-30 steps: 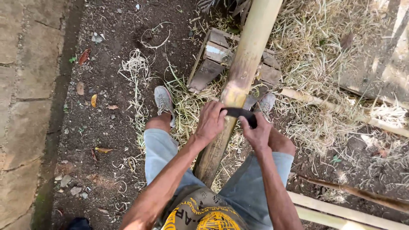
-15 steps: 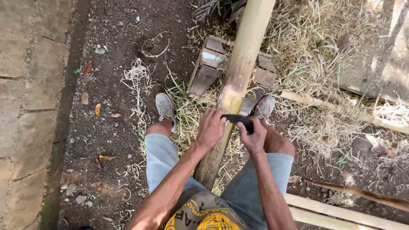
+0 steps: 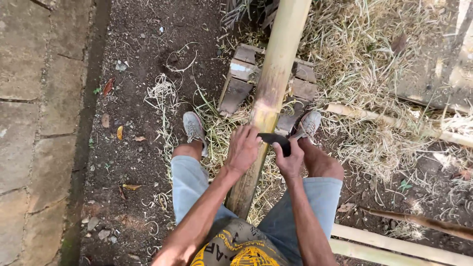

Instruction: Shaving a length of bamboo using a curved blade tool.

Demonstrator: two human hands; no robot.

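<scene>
Both hands and blade have slid nearer along the bamboo pole, running 12 to 6 between the knees: stiff, heavy, smooth-skinned. Left hand grips the dark blade; right hand clenches its handle.

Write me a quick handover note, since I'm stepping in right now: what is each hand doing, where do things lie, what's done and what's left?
Left hand: laid on the bamboo pole, closed at one end of the dark blade.
Right hand: gripping the blade's other end.
The pole slopes between the knees, resting on a small wooden pallet. The blade lies across the pole.
Done: pale, scraped-looking patch just above the blade; straw-like shavings on the ground.
Left: the greener length towards the top looks unworked. More poles lie to the right.
</scene>
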